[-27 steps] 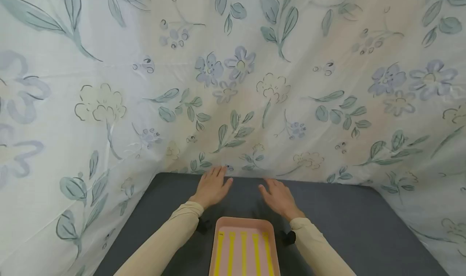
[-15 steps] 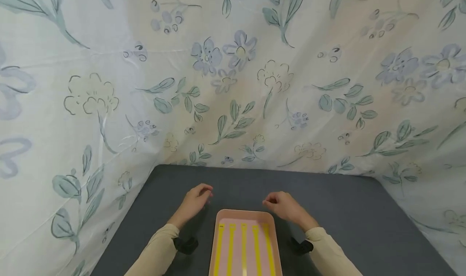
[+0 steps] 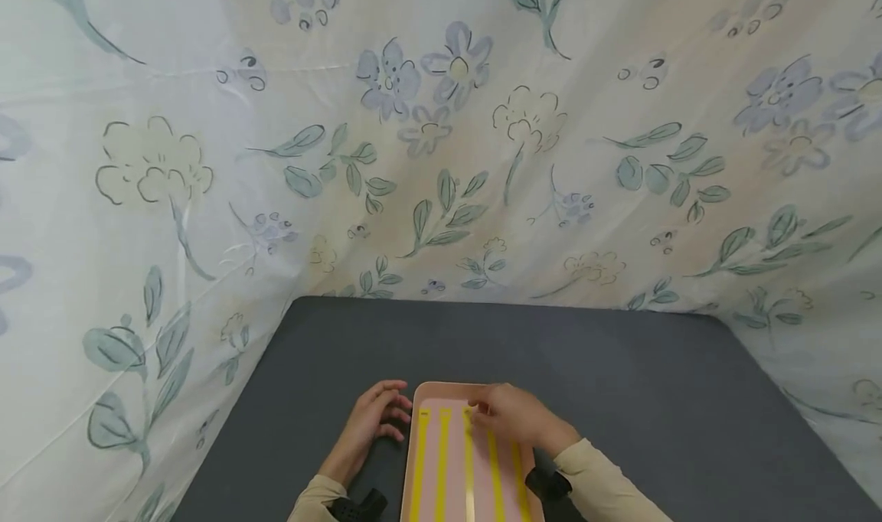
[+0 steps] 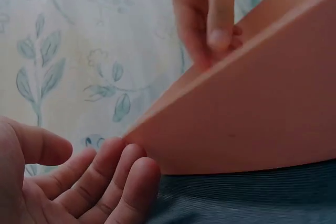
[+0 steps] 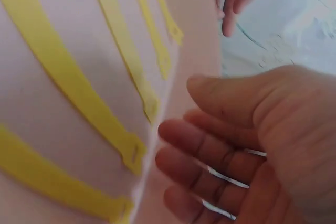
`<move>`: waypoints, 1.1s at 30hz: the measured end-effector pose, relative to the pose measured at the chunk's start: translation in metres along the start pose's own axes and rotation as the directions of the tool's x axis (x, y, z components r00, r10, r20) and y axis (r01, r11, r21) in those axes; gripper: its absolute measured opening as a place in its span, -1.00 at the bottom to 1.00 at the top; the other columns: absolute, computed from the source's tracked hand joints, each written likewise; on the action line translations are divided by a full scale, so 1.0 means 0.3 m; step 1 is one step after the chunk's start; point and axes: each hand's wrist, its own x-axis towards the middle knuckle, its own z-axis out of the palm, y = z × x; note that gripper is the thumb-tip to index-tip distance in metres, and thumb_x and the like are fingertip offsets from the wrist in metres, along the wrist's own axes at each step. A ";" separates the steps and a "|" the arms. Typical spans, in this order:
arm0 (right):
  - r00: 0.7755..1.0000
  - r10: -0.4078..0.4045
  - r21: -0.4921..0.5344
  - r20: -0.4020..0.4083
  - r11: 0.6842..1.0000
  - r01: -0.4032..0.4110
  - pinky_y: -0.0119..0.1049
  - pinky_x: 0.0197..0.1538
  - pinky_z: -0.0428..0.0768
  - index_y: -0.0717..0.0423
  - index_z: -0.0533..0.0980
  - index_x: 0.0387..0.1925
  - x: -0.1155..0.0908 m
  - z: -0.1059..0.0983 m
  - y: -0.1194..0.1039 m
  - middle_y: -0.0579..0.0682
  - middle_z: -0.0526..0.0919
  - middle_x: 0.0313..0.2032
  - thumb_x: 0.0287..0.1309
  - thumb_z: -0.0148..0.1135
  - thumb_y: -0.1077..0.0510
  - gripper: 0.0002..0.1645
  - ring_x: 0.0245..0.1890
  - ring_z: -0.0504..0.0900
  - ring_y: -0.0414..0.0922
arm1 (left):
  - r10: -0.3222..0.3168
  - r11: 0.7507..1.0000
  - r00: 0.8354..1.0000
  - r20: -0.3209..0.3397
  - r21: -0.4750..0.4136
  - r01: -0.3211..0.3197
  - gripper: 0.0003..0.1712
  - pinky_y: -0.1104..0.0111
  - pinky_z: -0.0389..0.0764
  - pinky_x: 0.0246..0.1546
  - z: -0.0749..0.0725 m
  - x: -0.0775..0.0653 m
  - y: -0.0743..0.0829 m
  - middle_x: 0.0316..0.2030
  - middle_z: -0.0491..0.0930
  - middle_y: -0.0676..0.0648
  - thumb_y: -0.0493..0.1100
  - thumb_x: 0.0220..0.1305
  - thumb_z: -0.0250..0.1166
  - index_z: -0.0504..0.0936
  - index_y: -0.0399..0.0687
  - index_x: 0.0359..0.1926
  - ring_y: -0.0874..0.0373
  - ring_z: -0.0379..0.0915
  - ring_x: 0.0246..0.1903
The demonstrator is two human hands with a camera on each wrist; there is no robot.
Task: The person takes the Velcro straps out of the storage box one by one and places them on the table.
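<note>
A pink tray [image 3: 448, 389] lies on the dark table with several yellow strap-like strips [image 3: 469, 468] laid lengthwise in it. Each strip has a wider, slotted head, seen close in the right wrist view, like a hook-and-loop cable tie. My right hand [image 3: 517, 416] is over the tray's far end, its fingertips near the head of the middle strip; the right wrist view shows thumb and fingers apart, holding nothing. Beside the tray's left wall [image 4: 241, 114] is my left hand [image 3: 372, 426], fingers loosely bent; its fingertips are close to the wall, and contact is hard to tell.
The dark grey table [image 3: 620, 384] extends around the tray on both sides and behind it. A white curtain [image 3: 441, 162] with printed flowers and leaves hangs at the back and sides. Each wrist wears a black device [image 3: 549, 482].
Both hands have drawn back from the table's far edge toward the tray. My right hand has moved left over the tray's far end, and my left hand has come beside its left wall.
</note>
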 end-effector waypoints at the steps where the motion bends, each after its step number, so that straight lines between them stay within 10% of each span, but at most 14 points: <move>1: 1.000 -0.012 -0.039 -0.011 0.999 0.012 -0.45 -0.51 0.32 0.18 0.59 -0.01 0.009 0.010 -0.006 0.09 0.70 -0.18 0.33 0.09 0.19 -0.72 -0.66 0.31 -0.38 | -0.006 1.000 1.000 0.003 -0.010 0.006 -0.49 0.27 0.63 -0.49 0.001 -0.002 -0.006 -0.23 0.58 -0.12 -0.02 0.46 -0.01 0.33 -0.27 0.25 0.10 0.58 -0.33; 10: 0.995 -0.006 -0.400 -0.103 0.916 -0.036 -0.33 -0.39 0.47 0.00 0.56 -0.39 0.045 0.076 -0.038 -0.12 0.55 -0.50 0.17 0.28 0.06 -0.88 -0.49 0.49 -0.14 | 0.013 0.997 0.999 -0.040 -0.073 -0.016 -0.52 0.27 0.63 -0.49 -0.008 -0.015 -0.038 -0.29 0.56 -0.10 -0.09 0.48 -0.06 0.29 -0.32 0.26 0.10 0.54 -0.39; 22: 0.983 0.150 -0.331 -0.105 0.927 -0.177 -0.19 -0.12 0.57 0.02 0.57 -0.21 0.064 0.094 -0.068 -0.10 0.65 -0.26 0.13 0.31 0.03 -0.78 -0.21 0.54 -0.09 | 0.016 0.986 0.998 -0.068 -0.165 -0.027 -0.53 0.30 0.63 -0.37 -0.028 -0.022 -0.048 -0.34 0.54 -0.10 -0.17 0.44 -0.04 0.26 -0.39 0.24 0.11 0.50 -0.42; 33: 0.982 0.106 -0.259 -0.158 0.955 -0.145 -0.39 -0.51 0.16 -0.09 0.45 -0.55 0.064 0.088 -0.048 -0.24 0.24 -0.67 0.15 0.28 0.06 -0.78 -0.66 0.18 -0.30 | 0.018 0.986 0.999 -0.051 -0.163 -0.026 -0.54 0.29 0.62 -0.35 -0.028 -0.018 -0.044 -0.34 0.53 -0.10 -0.19 0.43 -0.04 0.24 -0.39 0.23 0.10 0.50 -0.42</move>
